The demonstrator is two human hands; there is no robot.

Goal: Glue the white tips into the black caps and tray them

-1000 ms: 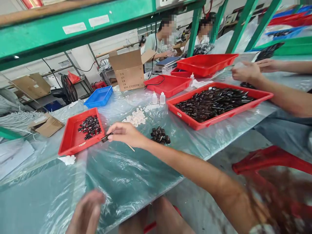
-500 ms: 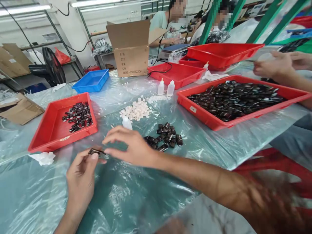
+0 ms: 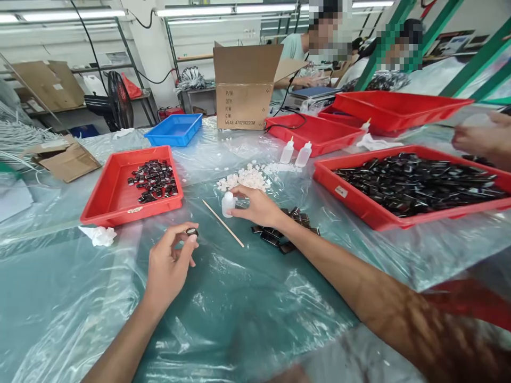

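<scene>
Black piece (image 3: pixel 192 232): one, pinched between thumb and forefinger of the left hand (image 3: pixel 168 263), above the desk (image 3: pixel 215 319). Its oval, pale-centred face was turned toward the viewer, the oval's long axis nearly level, left to right.
Right hand (image 3: pixel 261 207): thumb and fingers narrowly set about one white bottle (image 3: pixel 228 205); whether they gripped it could not be told.
White bottle: upright, long axis vertical, cap uppermost.
Wooden stick (image 3: pixel 222 223): one, lying between the hands, slanting from far left to near right.
Dispensing bottles (image 3: pixel 303 155): two, side by side beyond the white pieces (image 3: pixel 247 178), nozzles upward.
White pieces: heaped, too many to count.
Dark heap (image 3: pixel 275 237): beside the right forearm, partly hidden and uncounted.
Red trays: one at left (image 3: pixel 109 186) and one at right (image 3: pixel 359 205), each holding uncounted black parts.
Blue tray (image 3: pixel 154 137): one, beyond the left red tray.
</scene>
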